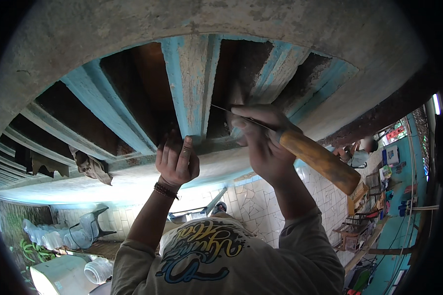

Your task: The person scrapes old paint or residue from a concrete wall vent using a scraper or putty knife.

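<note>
Before me is a row of upright slats with peeling light-blue paint, dark gaps between them. My left hand (pixel 177 161), a beaded bracelet on its wrist, holds the foot of the middle slat (pixel 189 88). One finger lies against the slat's face, and the others curl at its left side. My right hand (pixel 266 140) is closed round a tool, a wooden-handled blade (pixel 321 160), gripping it where handle and metal meet. The thin metal, seen edge-on, points left, and its tip reaches the middle slat's right edge. The blade's full shape is hidden.
A concrete sill (pixel 216 146) runs under the slats. Dry, brown crumpled material (pixel 91 167) hangs at the left. Behind me are a grey plastic chair (pixel 92 226), clear containers (pixel 51 233) and a tiled floor (pixel 261 204). A person (pixel 357 152) sits at the far right near wooden furniture.
</note>
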Available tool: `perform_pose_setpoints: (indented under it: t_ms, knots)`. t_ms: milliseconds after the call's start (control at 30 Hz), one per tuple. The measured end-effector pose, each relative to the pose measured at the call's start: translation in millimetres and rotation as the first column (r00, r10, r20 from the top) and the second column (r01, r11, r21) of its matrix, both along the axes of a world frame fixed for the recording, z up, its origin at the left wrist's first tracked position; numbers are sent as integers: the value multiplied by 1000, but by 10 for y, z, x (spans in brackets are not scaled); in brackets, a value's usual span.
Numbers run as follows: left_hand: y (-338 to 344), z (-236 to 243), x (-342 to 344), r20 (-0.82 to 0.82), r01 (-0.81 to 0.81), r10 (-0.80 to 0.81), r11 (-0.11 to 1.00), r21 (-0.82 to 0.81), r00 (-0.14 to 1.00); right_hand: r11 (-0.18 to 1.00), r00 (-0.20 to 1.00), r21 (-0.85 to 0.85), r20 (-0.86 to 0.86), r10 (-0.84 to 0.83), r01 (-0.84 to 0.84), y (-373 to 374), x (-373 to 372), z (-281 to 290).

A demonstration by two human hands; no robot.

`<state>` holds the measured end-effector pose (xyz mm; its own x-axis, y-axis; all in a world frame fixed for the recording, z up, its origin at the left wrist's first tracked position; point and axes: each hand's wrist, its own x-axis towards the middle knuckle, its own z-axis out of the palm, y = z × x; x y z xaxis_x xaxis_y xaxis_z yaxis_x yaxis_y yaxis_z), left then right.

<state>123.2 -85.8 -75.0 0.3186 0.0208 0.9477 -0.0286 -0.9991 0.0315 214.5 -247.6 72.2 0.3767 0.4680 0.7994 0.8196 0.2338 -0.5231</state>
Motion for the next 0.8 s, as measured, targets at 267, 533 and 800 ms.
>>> perform_pose_setpoints:
  t_ms: [267,533,800]
  knots:
    - [9,-35,28,-12,3,-3,1000,4,1000,996,965,29,-247,85,-81,53,11,-56]
    - [-10,-10,34,0,-13,13,1000,12,1000,992,961,64,-249,123,-110,101,25,-47]
    - [-6,-19,32,5,-8,8,1000,13,1000,997,978,-1,-195,78,-79,162,54,-118]
